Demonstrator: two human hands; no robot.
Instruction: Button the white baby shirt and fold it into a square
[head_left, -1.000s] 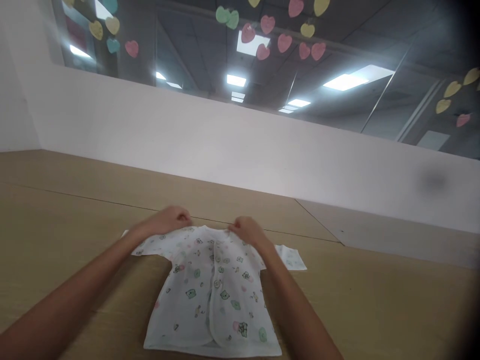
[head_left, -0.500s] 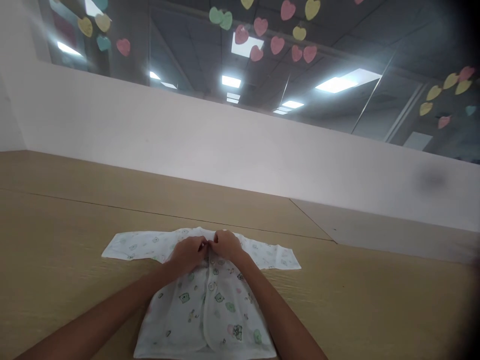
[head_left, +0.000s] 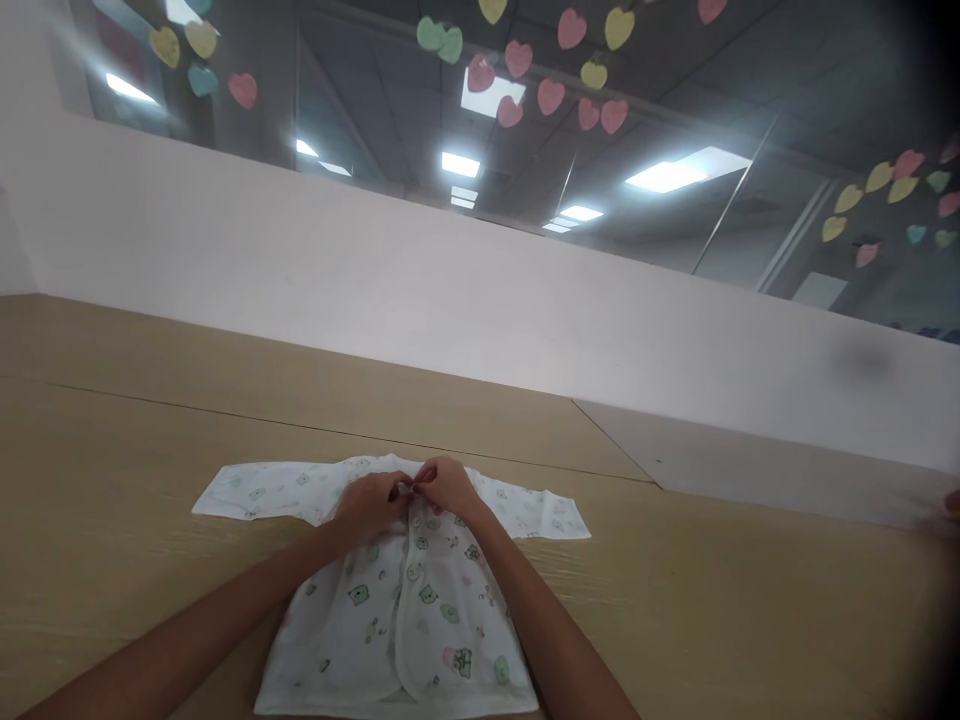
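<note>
A small white baby shirt (head_left: 431, 620) with a green and pink animal print lies spread flat, its sleeves stretched out to both sides. Buttons run down its front opening, and the lower front edges part near the hem. My left hand (head_left: 375, 503) is closed in a pinch on the front edge near the neckline. Right against it, my right hand (head_left: 446, 486) pinches the other front edge from the right. The fingertips meet at the top of the opening and cover whatever small button or hole lies between them.
The shirt rests on a wide wood-coloured table (head_left: 712, 600) with panel seams. Behind it rises a low white wall (head_left: 337, 270), topped by glass with heart-shaped paper notes (head_left: 551, 97). At the far right edge, a small blurred part of something (head_left: 952, 502) shows.
Both hands stay at the neckline with only slight finger movement. The whole view has shifted a little, and a blurred shape has come in at the right edge.
</note>
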